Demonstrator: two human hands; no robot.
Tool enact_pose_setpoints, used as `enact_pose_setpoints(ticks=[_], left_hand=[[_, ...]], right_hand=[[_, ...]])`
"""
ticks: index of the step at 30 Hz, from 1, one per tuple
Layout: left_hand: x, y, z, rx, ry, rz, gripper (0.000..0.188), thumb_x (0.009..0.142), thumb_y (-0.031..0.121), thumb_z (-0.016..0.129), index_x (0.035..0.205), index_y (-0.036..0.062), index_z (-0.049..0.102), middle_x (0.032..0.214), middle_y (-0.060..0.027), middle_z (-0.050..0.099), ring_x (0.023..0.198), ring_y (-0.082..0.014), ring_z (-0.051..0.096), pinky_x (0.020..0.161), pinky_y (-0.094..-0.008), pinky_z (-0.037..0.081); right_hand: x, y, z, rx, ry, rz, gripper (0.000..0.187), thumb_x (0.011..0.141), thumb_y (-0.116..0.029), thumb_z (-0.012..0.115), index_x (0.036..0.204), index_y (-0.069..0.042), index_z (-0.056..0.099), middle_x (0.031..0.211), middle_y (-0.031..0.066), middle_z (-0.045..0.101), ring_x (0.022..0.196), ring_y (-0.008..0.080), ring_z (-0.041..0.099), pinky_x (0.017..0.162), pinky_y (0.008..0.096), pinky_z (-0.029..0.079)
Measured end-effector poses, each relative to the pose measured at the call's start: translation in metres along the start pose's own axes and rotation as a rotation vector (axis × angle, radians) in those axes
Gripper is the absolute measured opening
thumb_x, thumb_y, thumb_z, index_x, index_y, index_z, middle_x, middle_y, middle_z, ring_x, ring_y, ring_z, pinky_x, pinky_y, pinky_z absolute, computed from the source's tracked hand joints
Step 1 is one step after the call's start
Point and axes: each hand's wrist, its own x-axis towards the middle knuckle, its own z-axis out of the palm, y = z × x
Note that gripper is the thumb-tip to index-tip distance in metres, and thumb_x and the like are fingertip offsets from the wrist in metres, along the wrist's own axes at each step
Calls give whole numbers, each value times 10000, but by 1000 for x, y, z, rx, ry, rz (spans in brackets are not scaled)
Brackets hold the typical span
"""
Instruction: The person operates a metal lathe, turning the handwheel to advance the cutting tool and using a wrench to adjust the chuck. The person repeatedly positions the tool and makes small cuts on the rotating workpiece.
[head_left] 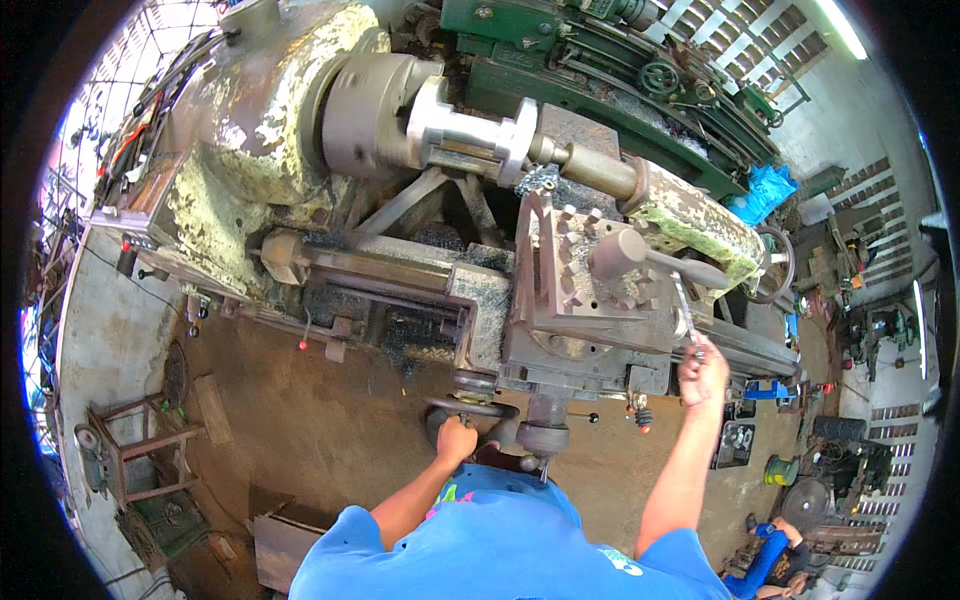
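A shiny, spool-shaped metal workpiece (468,130) sits between the lathe chuck (365,118) and the tailstock (690,205). The chuck looks smeared, as if by motion. Below the workpiece stands the square tool post (570,285), with several bolts and a thick clamping lever (618,253) on top. Dark metal chips cling near the cutting tip. My left hand (458,438) is closed around the grip of the carriage handwheel (490,408), low in front of the lathe. To the right of the tool post, my right hand (703,372) grips the lower end of a thin silver bar (686,306).
A green lathe (590,75) stands behind, with a blue plastic bag (765,195) near its right end. A red-knobbed lever (303,344) juts from the front left. A wooden stool frame (150,445) stands at left. Another person (775,560) sits at lower right.
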Motion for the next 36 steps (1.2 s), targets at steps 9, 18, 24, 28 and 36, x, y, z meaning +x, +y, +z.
enact_pose_setpoints(ticks=[9,18,24,28,36], left_hand=[[-15,18,-7,38,155,76,283,830,215,575,836,-57,653,834,-317,633,848,-488,614,800,-551,479],[-14,17,-1,90,228,65,268,827,212,600,835,-50,655,837,-307,633,853,-485,612,787,-539,482],[-12,17,2,89,228,16,265,820,210,605,877,-43,660,853,-302,639,867,-476,613,809,-532,481],[-14,23,-2,105,203,-21,258,814,203,601,890,-36,662,866,-299,643,875,-467,617,823,-523,483],[-15,23,-2,122,198,-7,257,797,187,588,904,-35,660,894,-304,647,898,-463,626,835,-527,491]], right_hand=[[13,-150,66,-337,-185,-203,353,908,-143,619,1199,49,561,662,-33,478,455,26,417,366,158,307],[76,-164,217,-1279,-670,-666,271,798,-59,584,1056,-3,642,784,20,592,697,129,555,643,259,448],[77,-123,257,-1755,-710,-1186,252,790,-37,569,1006,-15,697,952,209,680,878,371,649,820,430,510],[82,-91,282,-1895,-686,-1312,245,788,-58,541,982,-40,689,894,205,670,855,376,647,785,449,511],[80,-83,281,-1833,-523,-1272,217,779,-67,554,945,-54,692,855,198,673,836,370,657,769,437,521]])
